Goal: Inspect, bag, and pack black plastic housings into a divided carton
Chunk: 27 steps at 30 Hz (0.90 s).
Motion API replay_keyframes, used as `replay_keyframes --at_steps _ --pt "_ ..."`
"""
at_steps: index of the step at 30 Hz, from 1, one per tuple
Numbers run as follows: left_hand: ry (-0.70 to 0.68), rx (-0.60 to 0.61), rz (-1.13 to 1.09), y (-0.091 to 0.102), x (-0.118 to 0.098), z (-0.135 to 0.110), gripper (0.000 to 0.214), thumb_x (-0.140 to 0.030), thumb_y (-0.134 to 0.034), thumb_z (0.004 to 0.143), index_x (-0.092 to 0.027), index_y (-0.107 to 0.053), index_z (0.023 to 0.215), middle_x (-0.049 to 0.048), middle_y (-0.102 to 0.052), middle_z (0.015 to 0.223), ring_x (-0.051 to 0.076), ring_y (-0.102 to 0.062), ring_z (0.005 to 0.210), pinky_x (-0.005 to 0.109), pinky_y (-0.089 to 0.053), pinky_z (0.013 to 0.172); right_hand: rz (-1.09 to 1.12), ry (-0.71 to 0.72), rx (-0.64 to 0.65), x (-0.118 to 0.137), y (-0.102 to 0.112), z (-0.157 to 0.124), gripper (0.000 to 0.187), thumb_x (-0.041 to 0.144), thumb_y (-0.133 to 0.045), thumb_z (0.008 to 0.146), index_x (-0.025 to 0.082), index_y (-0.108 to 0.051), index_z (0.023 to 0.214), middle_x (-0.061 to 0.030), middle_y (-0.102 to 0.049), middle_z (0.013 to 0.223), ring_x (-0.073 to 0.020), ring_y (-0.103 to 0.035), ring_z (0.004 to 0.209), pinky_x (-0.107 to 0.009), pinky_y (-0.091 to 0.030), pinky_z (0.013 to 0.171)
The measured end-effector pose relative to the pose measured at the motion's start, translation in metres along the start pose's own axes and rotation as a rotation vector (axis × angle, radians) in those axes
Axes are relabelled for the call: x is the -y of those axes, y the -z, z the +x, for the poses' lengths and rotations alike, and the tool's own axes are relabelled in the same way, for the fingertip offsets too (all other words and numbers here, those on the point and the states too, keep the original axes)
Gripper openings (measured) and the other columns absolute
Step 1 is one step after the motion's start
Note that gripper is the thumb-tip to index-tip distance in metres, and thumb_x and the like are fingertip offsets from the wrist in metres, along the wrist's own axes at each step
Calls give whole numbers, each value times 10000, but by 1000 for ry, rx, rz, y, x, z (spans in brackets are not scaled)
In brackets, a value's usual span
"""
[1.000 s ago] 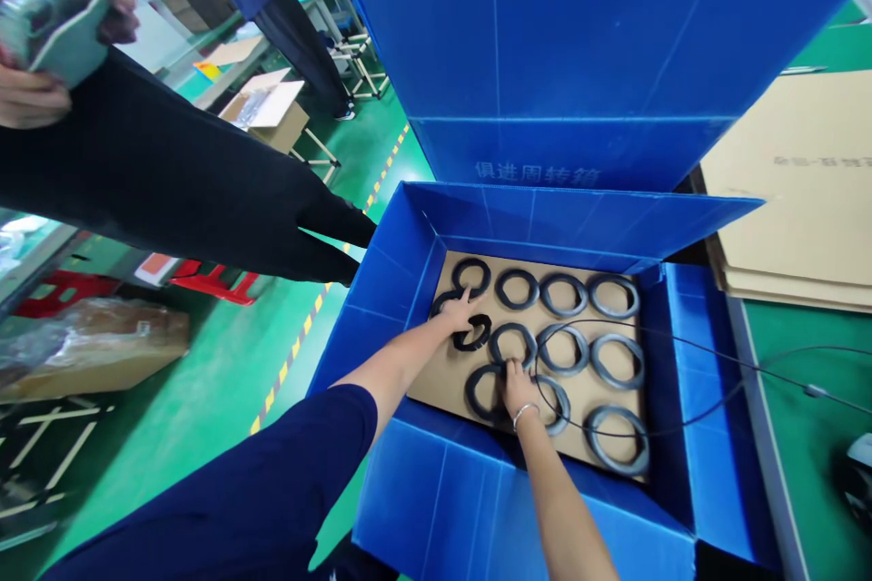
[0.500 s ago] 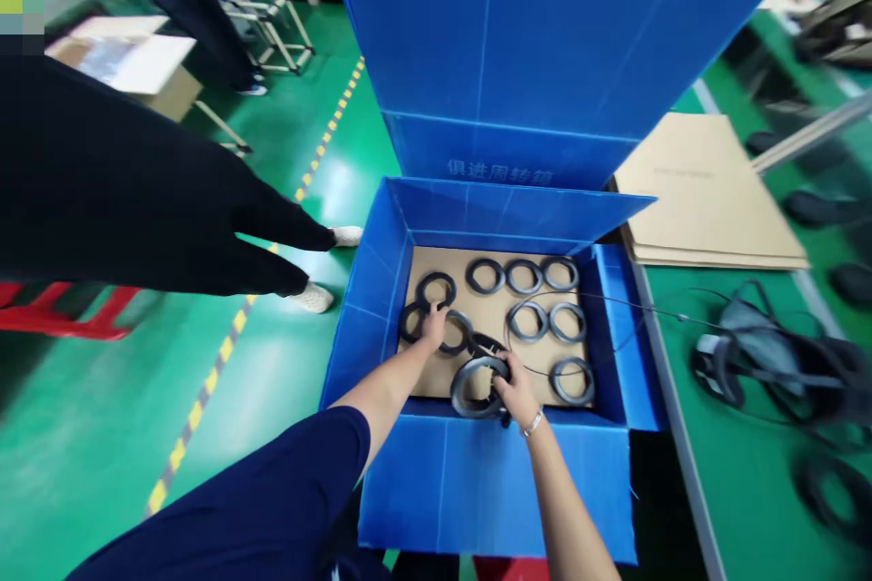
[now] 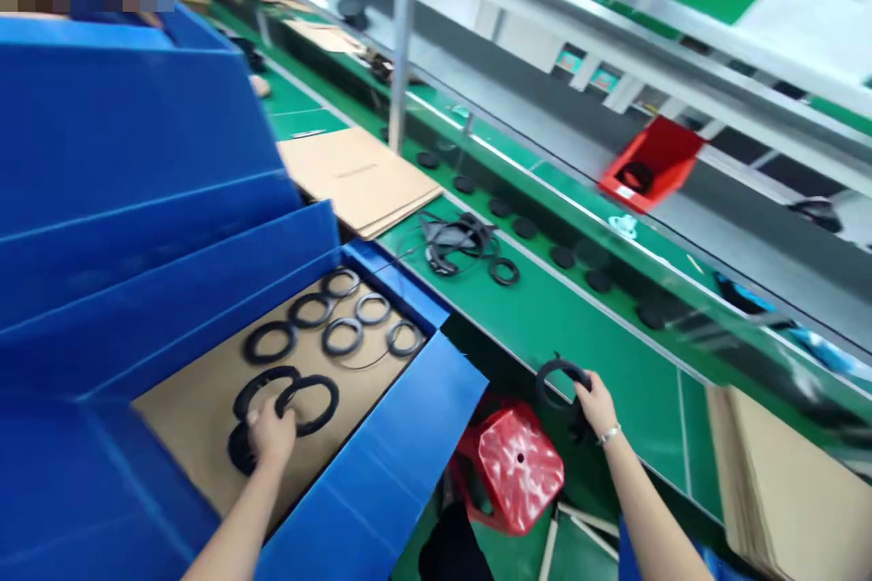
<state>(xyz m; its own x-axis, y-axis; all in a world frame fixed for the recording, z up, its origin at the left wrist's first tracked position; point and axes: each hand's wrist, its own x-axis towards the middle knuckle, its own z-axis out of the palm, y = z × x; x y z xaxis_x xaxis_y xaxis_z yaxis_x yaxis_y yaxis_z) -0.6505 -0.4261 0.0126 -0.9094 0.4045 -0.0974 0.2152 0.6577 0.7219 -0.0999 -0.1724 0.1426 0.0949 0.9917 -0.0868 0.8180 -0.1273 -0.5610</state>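
Note:
My left hand (image 3: pixel 271 434) reaches into the blue box and is closed on black rings. One ring (image 3: pixel 331 408) sticks out to the right of my fingers, and others bunch behind and beside them; how many I grip is hard to tell. My right hand (image 3: pixel 595 404), with a bracelet at the wrist, is closed on another black ring (image 3: pixel 543 379) above the bench edge. A dark piece hangs under that hand, too blurred to name. Several more black rings (image 3: pixel 342 354) lie flat on the cardboard (image 3: pixel 197 422) inside the blue box (image 3: pixel 381 436).
Beyond the box runs a green bench (image 3: pixel 545 318) with a tangle of black straps (image 3: pixel 460 241) and a loose ring on it. Flat cardboard (image 3: pixel 361 172) lies behind, more cardboard (image 3: pixel 783 472) at right. A red stool (image 3: pixel 521 463) stands below. A red bin (image 3: pixel 654 163) is farther off.
My view has swung right. My right hand has carried a black ring out of the box to over the bench edge. My left hand stays in the box, now with rings gathered in it.

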Motion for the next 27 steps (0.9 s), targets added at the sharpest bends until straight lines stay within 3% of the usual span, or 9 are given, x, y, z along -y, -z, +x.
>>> replay_keyframes --at_steps 3,6,10,13,16,19,23,25,27 --pt "-155 18 -40 -23 -56 -33 138 -299 -502 708 -301 -529 843 43 -551 920 340 -567 1105 538 -474 1010 -59 -88 -101 -71 41 57 409 315 -445 723 105 -592 1042 -140 -614 1044 -214 -600 957 -352 -474 937" --pt "-388 127 -73 -69 -135 -84 187 -312 -514 758 -324 -556 940 43 -558 1070 311 -568 1109 513 -465 1036 -88 -117 -97 -137 46 107 428 269 -449 736 96 -586 1103 -165 -579 1161 -221 -580 1090 -355 -438 1034" --pt "-766 544 44 -175 -269 -172 354 -65 -458 754 -250 -602 1019 76 -571 1117 253 -573 1128 417 -447 1071 -86 -83 -48 -211 37 146 516 256 -477 737 111 -558 1225 -173 -475 1364 -259 -500 1269 -404 -389 1120" --pt "-876 724 124 -272 -355 -239 419 5 -474 751 -215 -630 1072 68 -571 1171 191 -585 1136 302 -477 1030 -78 -52 -55 -251 36 154 630 339 -466 778 70 -477 1347 -209 -311 1492 -327 -382 1379 -486 -338 1156" --pt "-929 836 221 -357 -410 -285 424 23 -466 793 -222 -644 1089 63 -582 1174 175 -611 1068 305 -510 975 -62 19 -60 -274 35 159 739 439 -412 818 12 -380 1421 -228 -210 1528 -329 -268 1445 -477 -308 1187" --pt "-918 850 317 -412 -441 -299 438 3 -424 848 -224 -615 1170 108 -545 1300 244 -596 1111 408 -536 932 -53 154 2 -276 29 169 702 464 -363 844 56 -414 1413 -176 -240 1535 -284 -280 1442 -442 -306 1202" --pt "-892 789 394 -424 -453 -289 549 -82 -543 838 -201 -474 1370 175 -255 1585 418 -419 1328 593 -486 967 -94 324 109 -251 25 183 634 473 -362 865 127 -484 1382 -112 -315 1524 -262 -342 1403 -422 -313 1197" --pt "-919 778 388 -402 -442 -279 657 -171 -633 819 -212 -401 1433 147 -164 1628 423 -322 1402 602 -419 1054 -203 290 36 -238 29 185 699 527 -401 855 106 -457 1410 -157 -287 1531 -323 -337 1390 -489 -316 1170" --pt "-940 791 371 -364 -416 -264 653 -249 -642 837 -240 -394 1442 97 -204 1628 337 -357 1409 500 -395 1119 -303 150 -111 -228 31 185 800 609 -433 829 70 -443 1419 -237 -288 1505 -404 -323 1370 -586 -314 1119"
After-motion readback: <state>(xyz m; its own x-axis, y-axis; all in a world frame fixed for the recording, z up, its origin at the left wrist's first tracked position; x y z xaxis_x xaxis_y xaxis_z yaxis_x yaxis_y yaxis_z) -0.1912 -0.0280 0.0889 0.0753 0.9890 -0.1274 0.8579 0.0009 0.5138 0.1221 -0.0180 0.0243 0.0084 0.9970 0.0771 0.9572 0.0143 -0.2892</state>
